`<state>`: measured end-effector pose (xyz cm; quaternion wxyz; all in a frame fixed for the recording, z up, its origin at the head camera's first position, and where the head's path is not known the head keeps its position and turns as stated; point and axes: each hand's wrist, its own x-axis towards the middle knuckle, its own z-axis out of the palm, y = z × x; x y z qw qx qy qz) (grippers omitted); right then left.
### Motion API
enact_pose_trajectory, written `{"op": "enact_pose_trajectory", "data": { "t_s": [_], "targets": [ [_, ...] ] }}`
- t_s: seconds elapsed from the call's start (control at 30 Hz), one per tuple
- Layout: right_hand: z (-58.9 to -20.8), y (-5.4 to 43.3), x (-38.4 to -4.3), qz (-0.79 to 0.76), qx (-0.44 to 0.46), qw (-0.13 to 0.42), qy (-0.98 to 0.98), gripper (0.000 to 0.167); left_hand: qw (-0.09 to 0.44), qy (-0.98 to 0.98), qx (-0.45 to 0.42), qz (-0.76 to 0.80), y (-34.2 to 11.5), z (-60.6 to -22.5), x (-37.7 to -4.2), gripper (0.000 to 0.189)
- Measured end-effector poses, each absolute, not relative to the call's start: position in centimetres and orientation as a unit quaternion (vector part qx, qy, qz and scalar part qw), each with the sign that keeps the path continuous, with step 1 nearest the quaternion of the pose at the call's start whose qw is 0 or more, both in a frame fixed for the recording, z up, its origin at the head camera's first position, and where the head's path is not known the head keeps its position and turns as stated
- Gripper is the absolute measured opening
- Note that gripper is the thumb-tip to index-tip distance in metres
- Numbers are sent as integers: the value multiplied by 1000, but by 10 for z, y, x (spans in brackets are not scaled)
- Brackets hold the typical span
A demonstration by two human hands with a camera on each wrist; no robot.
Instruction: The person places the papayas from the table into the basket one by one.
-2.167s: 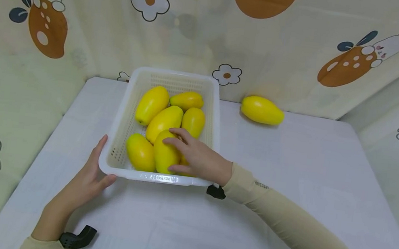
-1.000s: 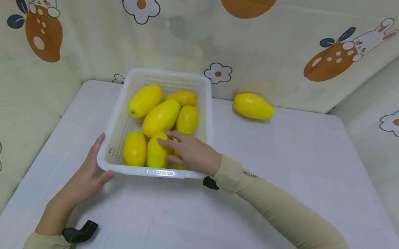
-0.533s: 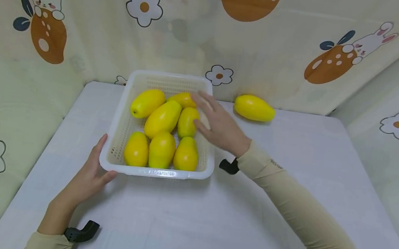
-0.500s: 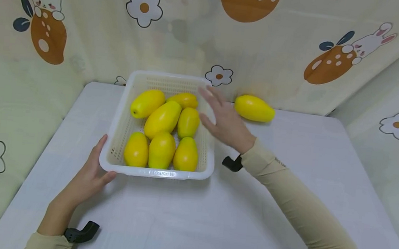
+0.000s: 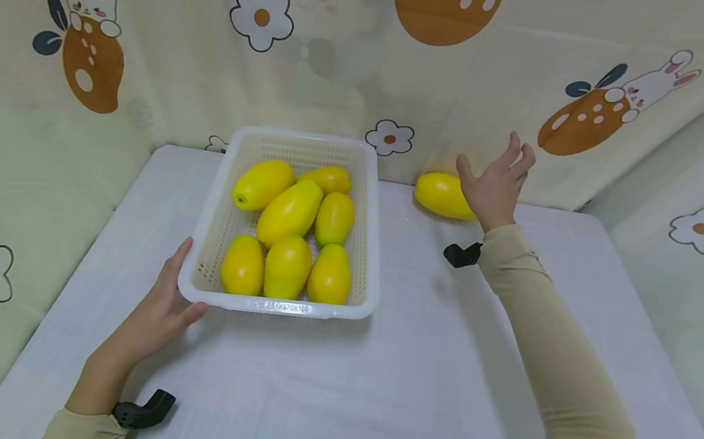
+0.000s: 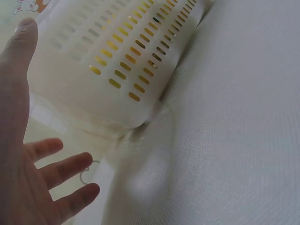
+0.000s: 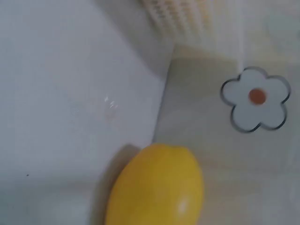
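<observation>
A white plastic basket (image 5: 376, 251) holds several yellow mangoes (image 5: 289, 214). My left hand (image 5: 151, 316) rests at its front left corner, thumb and straight fingers spread along the rim. The left wrist view shows that hand's spread fingers (image 6: 68, 168) beside the slotted basket wall (image 6: 79, 89). One more mango (image 5: 441, 194) lies on the table at the back, right of the basket. Over its right end is my right hand (image 5: 495, 192), fingers spread and holding nothing, hiding part of the fruit. The right wrist view has this mango (image 7: 157, 187) close up, with no fingers showing.
The table has a white cover (image 5: 308, 387). A patterned curtain (image 5: 342, 68) hangs along its back edge and at both sides. Black wrist cameras, such as the one on the left wrist (image 5: 145, 409), stick out from both arms.
My right hand has left the mangoes at the basket's front and moved right and back to the lone mango. Some mangoes in the front row have shifted. The left hand stays at the corner.
</observation>
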<state>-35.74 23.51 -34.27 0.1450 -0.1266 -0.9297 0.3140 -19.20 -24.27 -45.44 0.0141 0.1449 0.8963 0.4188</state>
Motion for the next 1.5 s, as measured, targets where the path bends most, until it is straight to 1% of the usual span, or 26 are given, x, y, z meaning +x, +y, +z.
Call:
{"op": "enact_pose_trajectory", "data": {
  "t_s": [0.17,0.3,0.43,0.7,0.9,1.17,1.37,1.5],
  "targets": [
    [-361,247,-366,310,-151,78,-935,101,14,896,143,419,-243,-455,-192,109],
    [-376,255,-376,314,-137,43,-939,104,15,899,138,416,-243,-455,-192,110],
    [-388,259,-384,313,-125,22,-941,106,15,897,141,418,-243,-455,-192,109],
    [-407,265,-390,287,-130,-11,-949,110,16,897,142,418,-242,-455,-193,109],
    [-423,264,-397,279,-129,-41,-951,117,14,898,141,417,-242,-454,-193,109],
    [-441,269,-402,256,-112,-44,-959,122,12,897,143,419,-243,-453,-194,108],
    [-435,258,-406,211,-124,-48,-968,119,18,894,141,425,-245,-452,-192,108],
    [-432,256,-408,146,-136,-36,-979,118,19,892,142,428,-243,-452,-192,107]
  ]
}}
